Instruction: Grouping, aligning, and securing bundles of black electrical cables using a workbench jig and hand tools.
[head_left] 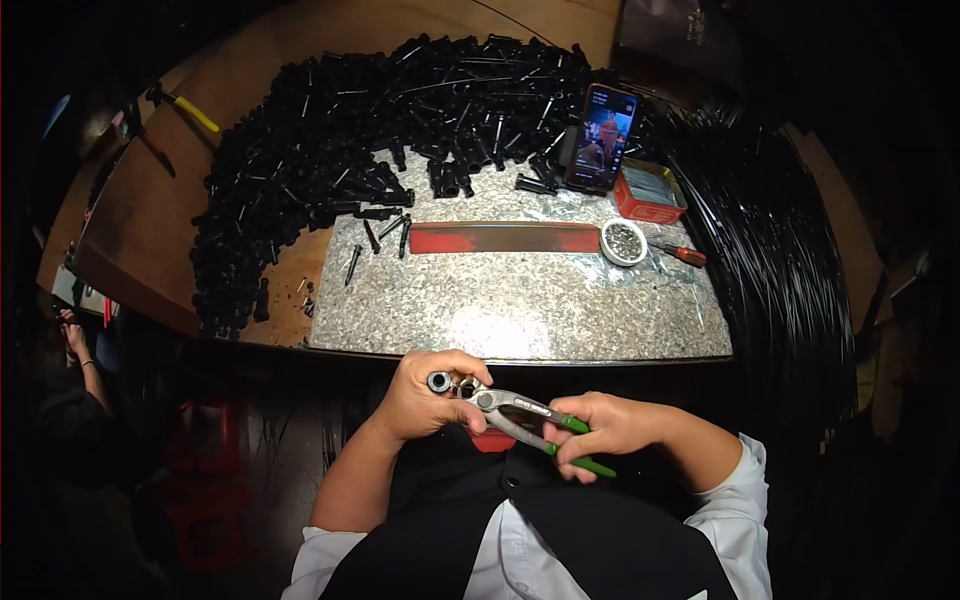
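Black vest cloth (420, 550) over a white shirt (525, 560) is filling the bottom middle of the frame. Just above it, the left hand (415, 400) is holding a short black tube with a pale round rim (439, 382), near the middle of the frame; its fingers are pinching around the tube. The right hand (605, 428) is gripping silver metal pliers with green handles (519, 402), its fingers curling around the handles, which are standing a bit apart. The tip of the pliers is sitting by the left thumb, just beside the tube; I cannot tell what it is biting.

Higher up, a speckled grey stone worktop (480, 300) is shining. On it a long red and brown bar (505, 238) is lying beside a white round bowl (624, 264) of tiny metal bits. Near the bowl, a red-handled screwdriver (690, 257) is lying. Above, a lit phone (607, 130) is standing near a red box (650, 213). A big heap of black parts (400, 110) is covering the upper left, and thin black rods (770, 240) are lying along the right side.
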